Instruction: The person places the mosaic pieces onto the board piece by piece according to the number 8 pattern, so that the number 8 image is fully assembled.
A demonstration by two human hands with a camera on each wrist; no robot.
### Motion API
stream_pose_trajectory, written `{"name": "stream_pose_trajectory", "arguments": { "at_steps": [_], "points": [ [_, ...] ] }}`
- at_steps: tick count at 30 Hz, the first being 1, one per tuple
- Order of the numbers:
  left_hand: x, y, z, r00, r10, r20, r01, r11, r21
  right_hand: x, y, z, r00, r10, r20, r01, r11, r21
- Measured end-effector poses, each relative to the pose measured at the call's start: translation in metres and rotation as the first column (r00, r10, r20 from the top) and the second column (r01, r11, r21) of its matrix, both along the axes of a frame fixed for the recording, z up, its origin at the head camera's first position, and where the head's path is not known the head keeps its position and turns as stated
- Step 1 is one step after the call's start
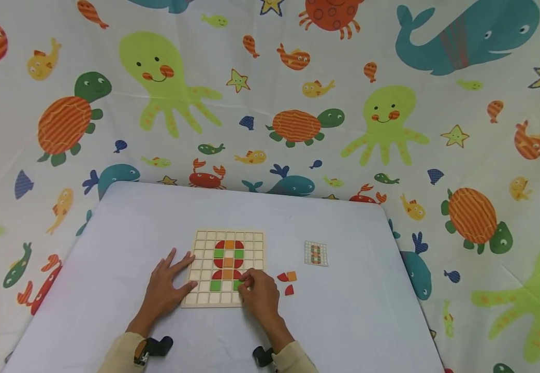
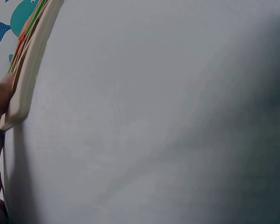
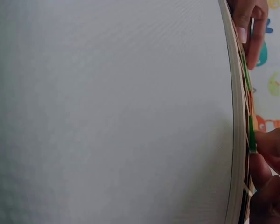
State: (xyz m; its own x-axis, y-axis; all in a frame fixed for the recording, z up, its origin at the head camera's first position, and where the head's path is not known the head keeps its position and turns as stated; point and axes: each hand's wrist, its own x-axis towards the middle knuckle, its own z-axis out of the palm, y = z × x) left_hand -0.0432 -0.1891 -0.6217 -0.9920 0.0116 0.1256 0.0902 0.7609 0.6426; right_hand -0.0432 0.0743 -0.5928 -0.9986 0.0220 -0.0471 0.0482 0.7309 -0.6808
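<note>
A wooden grid board (image 1: 204, 297) lies on the white table, carrying a figure of red rounded tiles (image 1: 220, 263), orange square tiles (image 1: 228, 262) and green square tiles (image 1: 215, 285). My left hand (image 1: 163, 287) has its fingers spread at the board's left edge, thumb and fingertips resting on the rim. Over the lower right of the figure, my right hand (image 1: 261, 295) pinches a green square tile (image 3: 252, 135) between thumb and finger, at the board's surface. Part of that tile is hidden by the fingers in the head view.
Right of the board lie loose pieces: an orange square (image 1: 291, 276) and two red rounded pieces, one of them nearer the front (image 1: 289, 290). Farther right is a small pattern card (image 1: 316, 254) with a printed grid. A sea-animal curtain (image 1: 232, 119) hangs behind the table.
</note>
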Motion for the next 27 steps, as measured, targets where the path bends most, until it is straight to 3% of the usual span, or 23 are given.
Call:
{"name": "stream_pose_trajectory", "arguments": {
  "at_steps": [12,19,22,27],
  "points": [
    [0.001,-0.002,-0.001,1.0,-0.003,-0.004,0.003,1.0,-0.005,0.0,0.001,0.002,0.998,0.063,0.023,-0.064,0.998,0.015],
    [0.001,-0.001,0.0,1.0,0.0,0.011,0.0,1.0,0.001,0.001,0.014,0.005,0.995,0.092,0.023,-0.089,0.991,-0.095],
    [0.001,-0.001,0.001,1.0,-0.003,0.014,0.003,1.0,0.005,-0.001,0.026,0.007,0.997,0.071,0.01,-0.069,0.989,-0.129],
    [0.0,-0.001,0.001,1.0,-0.006,0.008,0.006,1.0,0.009,-0.009,0.05,0.012,1.0,-0.006,-0.028,0.003,0.996,-0.094]
  ]
}}
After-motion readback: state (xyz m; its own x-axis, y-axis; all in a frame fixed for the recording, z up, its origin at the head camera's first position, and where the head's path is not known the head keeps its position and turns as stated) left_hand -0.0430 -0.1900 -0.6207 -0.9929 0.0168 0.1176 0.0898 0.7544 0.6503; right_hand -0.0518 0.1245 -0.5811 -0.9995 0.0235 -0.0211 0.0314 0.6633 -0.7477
